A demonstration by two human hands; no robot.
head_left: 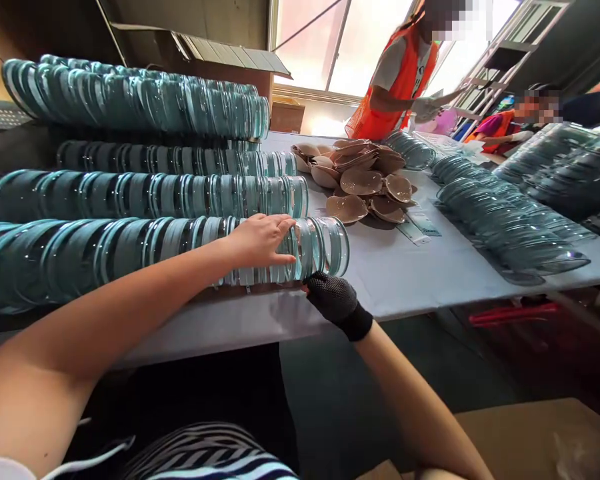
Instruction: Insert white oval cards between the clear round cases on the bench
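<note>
Front glass row (153, 243), long axis left-right, under left hand (261, 240), thumb spread from fingers; right hand (334, 298) nearer right end, cannot tell if gripping.

The person is wearing a glove on one side only: the right hand (330, 297) is sporting a black knitted fabric glove (339, 301), its back carrying a fine pattern of pale dots, while its plain, darker cuff (357, 324) is hugging the wrist in a snug band. The left hand (265, 241) is going bare, and both forearms are showing uncovered. Over the torso, a dark fabric top with curving white stripes (205, 453) is creasing into folds. A thin white cord (93, 461) is curving beside the stripes, and plain white cloth (3, 469) is peeking in at the lower left corner.
</note>
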